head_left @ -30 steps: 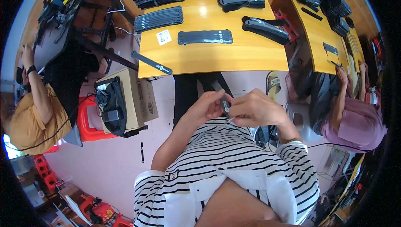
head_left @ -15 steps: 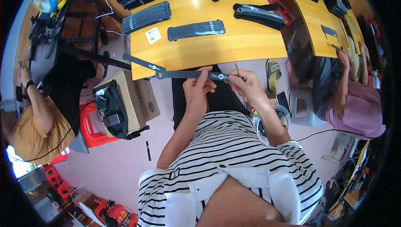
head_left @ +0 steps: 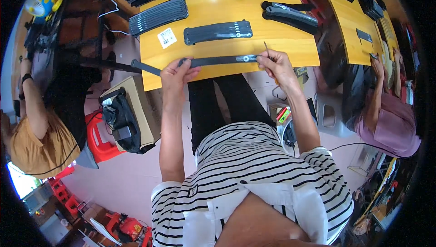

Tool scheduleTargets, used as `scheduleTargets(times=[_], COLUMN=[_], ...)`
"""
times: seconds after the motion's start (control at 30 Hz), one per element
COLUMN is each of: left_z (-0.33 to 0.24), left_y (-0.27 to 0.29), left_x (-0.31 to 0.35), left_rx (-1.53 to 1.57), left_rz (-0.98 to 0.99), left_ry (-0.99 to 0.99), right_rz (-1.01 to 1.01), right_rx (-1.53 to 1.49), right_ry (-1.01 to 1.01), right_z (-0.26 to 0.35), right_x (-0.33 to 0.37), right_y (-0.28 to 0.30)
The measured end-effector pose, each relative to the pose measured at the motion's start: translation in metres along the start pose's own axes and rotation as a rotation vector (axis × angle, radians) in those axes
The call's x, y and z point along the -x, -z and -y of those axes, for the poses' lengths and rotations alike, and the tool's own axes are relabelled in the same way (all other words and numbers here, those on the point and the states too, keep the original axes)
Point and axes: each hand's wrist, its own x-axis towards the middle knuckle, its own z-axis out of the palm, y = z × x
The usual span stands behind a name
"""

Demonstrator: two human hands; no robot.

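A long black strap [head_left: 218, 60] with a pale printed mark near its right end is stretched between my two hands, above the near edge of the yellow table. My left hand [head_left: 175, 81] pinches it at a rounded end. A further black length [head_left: 146, 68] runs out to the left past that hand; whether it is a separate strap is hidden by my fingers. My right hand [head_left: 279, 69] grips the other end, with a thin pointed stick [head_left: 266, 46] poking up from the same fingers. Just beyond lies a flat stack of similar straps [head_left: 218, 32].
More strap bundles [head_left: 159, 15] cover the far side of the yellow table [head_left: 286, 47], beside a white label [head_left: 166, 38]. A cardboard box [head_left: 144, 106] with a black bag [head_left: 121, 122] stands on the left. Co-workers sit on both sides, one in orange [head_left: 43, 142], another in pink [head_left: 390, 115].
Both hands have moved forward, bringing the strap over the table's edge. My left hand has shifted left along it to the rounded end, and the strap now spans a wider gap.
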Motion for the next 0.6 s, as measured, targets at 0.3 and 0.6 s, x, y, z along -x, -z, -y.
scheduleTargets(times=[0.3, 0.6], left_z=[0.008, 0.023], left_y=[0.01, 0.008], left_x=[-0.068, -0.088], left_rx=[-0.269, -0.392], left_rz=[-0.042, -0.155], left_ry=[-0.016, -0.121], right_rz=[-0.163, -0.245], right_rx=[0.077, 0.177], right_ry=[0.057, 0.031], right_z=[-0.017, -0.019], right_x=[-0.065, -0.081], right_y=[-0.001, -0.002])
